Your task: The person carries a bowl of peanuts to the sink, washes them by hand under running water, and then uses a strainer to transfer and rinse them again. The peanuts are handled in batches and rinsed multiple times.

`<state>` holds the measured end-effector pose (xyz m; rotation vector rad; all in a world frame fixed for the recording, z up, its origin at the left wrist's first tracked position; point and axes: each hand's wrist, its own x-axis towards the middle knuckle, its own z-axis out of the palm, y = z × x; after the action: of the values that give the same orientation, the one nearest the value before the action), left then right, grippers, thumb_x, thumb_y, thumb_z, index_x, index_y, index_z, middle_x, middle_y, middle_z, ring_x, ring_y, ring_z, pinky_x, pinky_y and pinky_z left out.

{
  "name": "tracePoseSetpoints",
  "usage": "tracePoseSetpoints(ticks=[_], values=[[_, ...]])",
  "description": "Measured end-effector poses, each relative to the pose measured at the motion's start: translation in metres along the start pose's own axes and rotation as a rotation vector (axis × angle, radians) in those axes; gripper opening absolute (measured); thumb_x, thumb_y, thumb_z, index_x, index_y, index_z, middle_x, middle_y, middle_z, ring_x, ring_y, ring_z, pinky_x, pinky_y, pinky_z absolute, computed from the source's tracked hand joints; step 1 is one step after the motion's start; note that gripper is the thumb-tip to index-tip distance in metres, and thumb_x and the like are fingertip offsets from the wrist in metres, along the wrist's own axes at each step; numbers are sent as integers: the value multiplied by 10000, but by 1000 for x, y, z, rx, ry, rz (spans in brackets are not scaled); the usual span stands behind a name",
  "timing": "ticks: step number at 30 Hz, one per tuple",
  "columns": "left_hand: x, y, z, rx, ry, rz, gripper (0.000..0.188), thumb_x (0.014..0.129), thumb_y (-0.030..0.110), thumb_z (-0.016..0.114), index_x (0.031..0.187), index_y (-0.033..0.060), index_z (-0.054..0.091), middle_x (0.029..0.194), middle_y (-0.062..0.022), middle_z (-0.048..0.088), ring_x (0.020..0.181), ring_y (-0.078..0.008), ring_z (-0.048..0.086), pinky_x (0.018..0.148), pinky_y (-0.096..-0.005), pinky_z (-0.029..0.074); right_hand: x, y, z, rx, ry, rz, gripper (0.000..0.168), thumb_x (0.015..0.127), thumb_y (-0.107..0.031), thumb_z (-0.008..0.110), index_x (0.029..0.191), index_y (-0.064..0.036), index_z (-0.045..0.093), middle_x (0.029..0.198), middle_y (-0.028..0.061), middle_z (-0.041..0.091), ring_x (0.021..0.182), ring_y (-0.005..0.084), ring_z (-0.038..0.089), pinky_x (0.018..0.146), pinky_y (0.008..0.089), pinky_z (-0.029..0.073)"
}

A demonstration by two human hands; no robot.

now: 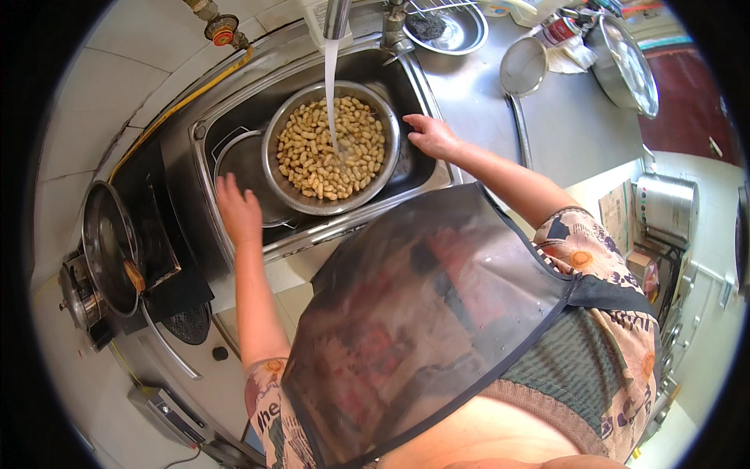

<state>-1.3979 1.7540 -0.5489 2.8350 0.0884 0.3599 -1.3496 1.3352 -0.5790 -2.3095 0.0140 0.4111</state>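
Note:
Water runs from the faucet (pixel 337 20) onto unshelled peanuts (pixel 316 149) in a round metal basin (pixel 272 126). The basin stands in a stainless steel sink (pixel 419 94), overlapping a second round metal pot (pixel 240 158) at its left. My left hand (pixel 240 208) is over the left side of the sink, by that pot, fingers apart and holding nothing. At the right, my right hand (pixel 432 136) hovers near the sink's right rim, apart from the basin, with nothing in it.
A long-handled strainer (pixel 523 67), a metal bowl with a dark scourer (pixel 463 32) and a large metal basin (pixel 624 64) occupy the right counter. Left of the sink stands a wok (pixel 108 246) with a long handle. A yellow hose (pixel 187 99) runs along the wall.

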Motion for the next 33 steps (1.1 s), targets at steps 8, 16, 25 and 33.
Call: tracePoseSetpoints(ticks=[8, 16, 25, 33], values=[[-23, 56, 63, -144, -495, -9, 425, 803, 175, 612, 1188, 11, 539, 1383, -211, 352, 1289, -355, 326, 1042, -408, 309, 79, -20, 60, -155, -4, -238, 509, 776, -153, 545, 1262, -21, 469, 1305, 216, 443, 1217, 356, 412, 1022, 374, 345], [80, 8, 145, -203, -459, 102, 577, 844, 272, 595, 1343, 63, 394, 1443, -177, 273, 1324, -341, 270, 1058, -395, 284, 189, -24, 111, -152, -55, -375, 463, 854, -231, 538, 1282, -70, 463, 1313, 202, 438, 1216, 359, 416, 1020, 397, 341], [152, 0, 241, -433, -775, -41, 831, 729, 351, 704, 1420, 187, 273, 1419, -109, 328, 1287, -318, 330, 1017, -398, 353, 262, -29, 192, 76, -340, -197, 576, 807, -458, 593, 1296, -176, 480, 1278, 196, 465, 1163, 400, 453, 1002, 413, 360], [93, -1, 223, -193, -684, 251, 807, 667, 463, 721, 1343, 160, 400, 1431, -98, 286, 1295, -361, 268, 997, -592, 258, 201, -16, 175, -390, -375, -618, 566, 778, -458, 610, 1264, -183, 517, 1321, 171, 421, 1173, 423, 406, 966, 489, 372]])
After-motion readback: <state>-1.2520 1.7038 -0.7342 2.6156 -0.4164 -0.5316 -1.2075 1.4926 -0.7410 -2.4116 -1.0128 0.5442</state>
